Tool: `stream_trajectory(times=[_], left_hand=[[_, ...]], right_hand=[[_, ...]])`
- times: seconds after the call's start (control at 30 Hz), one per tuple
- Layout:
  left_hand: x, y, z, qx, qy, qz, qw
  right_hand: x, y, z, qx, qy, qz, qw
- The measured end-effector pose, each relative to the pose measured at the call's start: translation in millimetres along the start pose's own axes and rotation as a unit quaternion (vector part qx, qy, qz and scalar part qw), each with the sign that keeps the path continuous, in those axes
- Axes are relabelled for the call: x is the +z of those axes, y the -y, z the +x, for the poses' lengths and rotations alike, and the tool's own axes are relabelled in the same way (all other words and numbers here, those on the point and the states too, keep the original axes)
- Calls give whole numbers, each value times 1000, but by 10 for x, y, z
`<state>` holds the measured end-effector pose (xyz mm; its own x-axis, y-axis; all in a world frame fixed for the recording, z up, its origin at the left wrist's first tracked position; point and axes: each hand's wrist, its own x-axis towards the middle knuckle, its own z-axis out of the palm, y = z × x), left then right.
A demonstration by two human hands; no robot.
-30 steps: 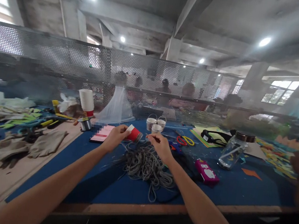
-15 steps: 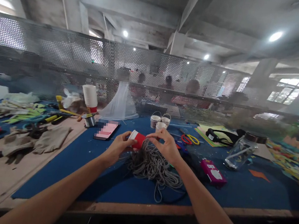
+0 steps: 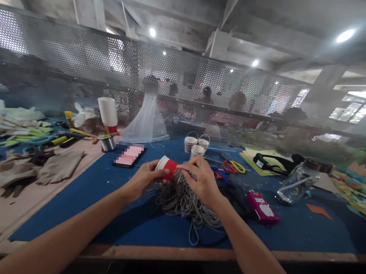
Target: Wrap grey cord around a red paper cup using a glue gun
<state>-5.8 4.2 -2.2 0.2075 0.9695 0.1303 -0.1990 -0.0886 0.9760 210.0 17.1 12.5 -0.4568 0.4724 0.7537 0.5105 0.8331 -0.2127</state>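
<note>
A red paper cup point(image 3: 168, 169) with a white rim lies tilted on its side in my left hand point(image 3: 145, 178), whose fingers and thumb wrap round it. My right hand point(image 3: 202, 178) pinches grey cord at the cup's base; its fingertips touch or nearly touch the cup. Just below both hands spreads a loose tangled heap of grey cord point(image 3: 190, 204) on the blue mat point(image 3: 90, 214). Beyond my right hand stand three small white cups point(image 3: 197, 150), two of them with thin loop handles.
Left are a phone point(image 3: 129, 155), a stack of paper cups point(image 3: 107, 110), a spool point(image 3: 107, 143) and gloves point(image 3: 59, 167). Right are scissors point(image 3: 233, 166), a purple box point(image 3: 262, 208), a glass jar point(image 3: 299, 183) and paper scraps point(image 3: 362, 189). A perforated screen point(image 3: 184, 78) stands behind, people beyond it.
My right fingertips have closed in on the cup's base and the hand sits slightly lower. The cup stays in my left hand, turned a little. The camera view has tilted slightly.
</note>
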Motion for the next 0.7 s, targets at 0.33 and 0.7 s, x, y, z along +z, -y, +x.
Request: stream_trajectory(times=[0.33, 0.7], left_hand=[[29, -13, -34, 15, 0, 41, 999], [20, 23, -5, 23, -11, 53, 998]], right_hand=[[12, 43, 1, -30, -7, -92, 995], [65, 33, -6, -40, -5, -108, 993]])
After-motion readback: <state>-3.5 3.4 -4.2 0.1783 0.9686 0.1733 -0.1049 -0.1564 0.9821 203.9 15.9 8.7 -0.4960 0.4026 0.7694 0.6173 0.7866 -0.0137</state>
